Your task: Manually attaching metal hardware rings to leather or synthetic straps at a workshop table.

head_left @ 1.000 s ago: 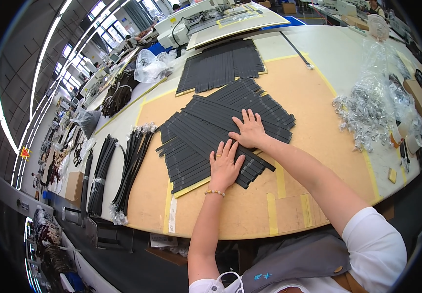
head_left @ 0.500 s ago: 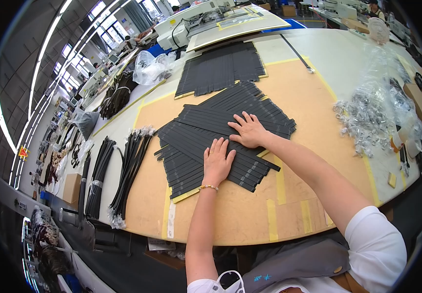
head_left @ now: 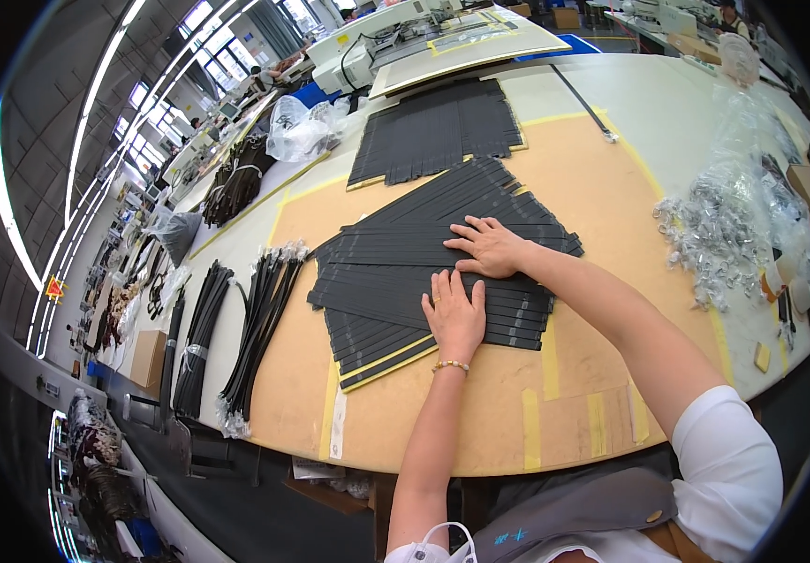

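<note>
The left hand and right hand lie open on black strips, gripping nothing; even pressure should prevent skewing.

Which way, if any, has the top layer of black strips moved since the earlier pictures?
Yes: against the yellow tape, the top layer has turned counterclockwise, its left end swinging down the picture.

Downward fisheye view from head, above worktable
</note>
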{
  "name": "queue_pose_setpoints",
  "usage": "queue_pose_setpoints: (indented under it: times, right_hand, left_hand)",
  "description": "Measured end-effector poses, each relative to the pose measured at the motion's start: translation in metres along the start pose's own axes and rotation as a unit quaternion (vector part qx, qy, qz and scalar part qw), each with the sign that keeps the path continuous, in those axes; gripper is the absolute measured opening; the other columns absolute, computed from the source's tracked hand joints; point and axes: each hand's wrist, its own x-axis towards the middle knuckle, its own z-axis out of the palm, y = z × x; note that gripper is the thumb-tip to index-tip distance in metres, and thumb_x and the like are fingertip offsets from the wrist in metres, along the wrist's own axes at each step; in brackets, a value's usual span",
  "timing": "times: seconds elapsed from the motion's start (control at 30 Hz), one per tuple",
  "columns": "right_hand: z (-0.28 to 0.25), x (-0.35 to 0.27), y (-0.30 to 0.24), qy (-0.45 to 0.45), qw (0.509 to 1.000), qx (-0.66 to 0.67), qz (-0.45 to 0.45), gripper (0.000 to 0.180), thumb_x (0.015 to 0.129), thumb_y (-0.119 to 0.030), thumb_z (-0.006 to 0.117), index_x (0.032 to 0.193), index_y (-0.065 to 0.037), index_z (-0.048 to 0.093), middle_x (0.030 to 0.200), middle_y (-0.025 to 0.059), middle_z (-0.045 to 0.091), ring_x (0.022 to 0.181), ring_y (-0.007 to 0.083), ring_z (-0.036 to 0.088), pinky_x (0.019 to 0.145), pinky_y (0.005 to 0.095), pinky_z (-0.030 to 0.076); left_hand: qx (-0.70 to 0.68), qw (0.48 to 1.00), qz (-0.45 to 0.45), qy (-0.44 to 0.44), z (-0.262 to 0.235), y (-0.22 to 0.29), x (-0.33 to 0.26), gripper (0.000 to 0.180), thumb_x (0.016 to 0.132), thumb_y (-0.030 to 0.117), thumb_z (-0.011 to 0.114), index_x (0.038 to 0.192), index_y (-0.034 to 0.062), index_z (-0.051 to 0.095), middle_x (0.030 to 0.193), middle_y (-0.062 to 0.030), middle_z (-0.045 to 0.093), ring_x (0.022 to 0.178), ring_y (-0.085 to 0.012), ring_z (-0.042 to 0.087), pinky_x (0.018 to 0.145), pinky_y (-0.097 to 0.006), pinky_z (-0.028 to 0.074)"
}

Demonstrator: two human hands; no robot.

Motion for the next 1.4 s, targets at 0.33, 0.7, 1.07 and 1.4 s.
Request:
queue_pose_setpoints:
  times: [0.33,0.7,1.07,1.4]
  right_hand:
    - [0.001,0.009,0.021,0.007,0.996,0.006,-0.084,0.063,0.105,-0.059,0.039,0.157,-0.023,0.041,0.167,0.0123,0.030,0.156,0.0377,0.021,0.125,0.0509,0.018]
    - [-0.006,0.041,0.054,0.006,0.983,-0.023,-0.180,0.059,0.105,-0.057,0.043,0.155,-0.026,0.045,0.166,0.0074,0.034,0.155,0.0354,0.024,0.125,0.0474,0.022]
    - [-0.004,-0.040,-0.016,0.038,0.988,0.135,-0.064,0.071,0.098,-0.057,0.053,0.152,-0.010,0.046,0.163,0.0235,0.032,0.156,0.0405,0.019,0.124,0.0560,0.018]
    - [-0.006,-0.059,0.018,0.053,0.987,0.057,-0.142,0.066,0.101,-0.061,0.049,0.151,-0.018,0.050,0.163,0.0174,0.037,0.155,0.0375,0.025,0.125,0.0547,0.018]
  left_hand:
    - [-0.027,0.996,-0.075,0.039,0.016,0.023,0.004,0.070,0.104,0.055,0.043,0.149,0.0011,0.047,0.160,-0.0168,0.040,0.155,-0.0314,0.026,0.124,-0.052,0.016]
    - [-0.110,0.976,-0.165,0.090,0.026,0.036,0.027,0.068,0.104,0.053,0.045,0.147,-0.0006,0.049,0.159,-0.0151,0.044,0.155,-0.0312,0.025,0.124,-0.049,0.013]
    - [-0.572,0.773,-0.250,0.114,0.029,-0.003,0.064,0.056,0.108,0.038,0.043,0.146,-0.0029,0.053,0.162,-0.0168,0.040,0.157,-0.0306,0.019,0.126,-0.041,0.018]
    - [-0.317,0.940,-0.108,0.060,0.021,0.007,0.062,0.047,0.107,0.037,0.049,0.135,0.0026,0.061,0.162,-0.0173,0.037,0.158,-0.0371,0.012,0.125,-0.052,0.007]
